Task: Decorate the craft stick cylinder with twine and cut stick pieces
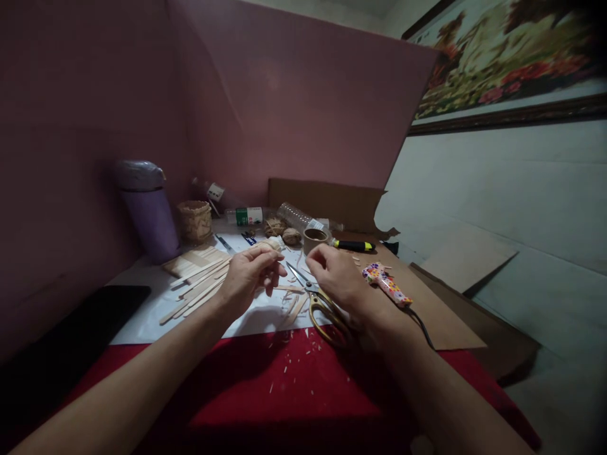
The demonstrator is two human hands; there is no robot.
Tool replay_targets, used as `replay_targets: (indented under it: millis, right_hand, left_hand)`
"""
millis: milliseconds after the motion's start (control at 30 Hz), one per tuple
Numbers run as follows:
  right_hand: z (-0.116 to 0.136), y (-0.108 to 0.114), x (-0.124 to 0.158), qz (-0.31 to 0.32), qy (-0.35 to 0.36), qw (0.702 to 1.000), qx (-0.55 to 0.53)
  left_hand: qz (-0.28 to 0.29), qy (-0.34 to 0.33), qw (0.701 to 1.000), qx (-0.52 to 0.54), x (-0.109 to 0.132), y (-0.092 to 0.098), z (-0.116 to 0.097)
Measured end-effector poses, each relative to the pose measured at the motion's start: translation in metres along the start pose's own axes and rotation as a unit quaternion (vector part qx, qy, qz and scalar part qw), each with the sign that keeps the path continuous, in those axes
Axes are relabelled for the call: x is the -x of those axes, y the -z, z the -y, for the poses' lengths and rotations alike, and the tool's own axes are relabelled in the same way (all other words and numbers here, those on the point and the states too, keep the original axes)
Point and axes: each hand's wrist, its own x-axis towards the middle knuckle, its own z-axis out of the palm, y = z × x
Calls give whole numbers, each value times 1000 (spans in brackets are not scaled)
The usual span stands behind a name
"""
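Observation:
My left hand [251, 277] hovers over the white paper with its thumb and fingers drawn together; anything between them is too small to make out. Facing it, my right hand [336, 273] is closed in a pinch, and its fingertips are partly hidden. Scissors with gold handles [317, 308] lie below and between the hands, blades slightly parted, the right side covered by my right hand and wrist. Wooden craft sticks [194, 294] are spread left of my left hand. Cut wood slivers [294, 309] are scattered beside the scissors and over the red cloth [265, 392].
A purple tumbler [150, 218] and a woven-looking pot [195, 221] stand at the left. Plastic bottles [296, 217], a walnut [291, 236], a small cup [315, 239] and a black-yellow handle [355, 246] lie behind. A flower-patterned glue gun [387, 285] rests on brown cardboard [441, 322].

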Motion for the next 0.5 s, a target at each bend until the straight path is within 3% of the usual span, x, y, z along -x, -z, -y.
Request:
replay_targets:
  millis: [100,200,367,500]
  right_hand:
    - [-15,17,18,114,19,970,215]
    - [-22,24,38,185,-35,943,274]
    - [-11,26,44,203,-102,948,223]
    - [-12,31,39,180,-213,960,17]
  left_hand:
    - [-32,2,999,7,0,0,-1]
    - [-51,6,999,9,1,0,-3]
    - [-75,12,997,16,-1,2,-6]
    - [-49,32,998,28,-3,5,-5]
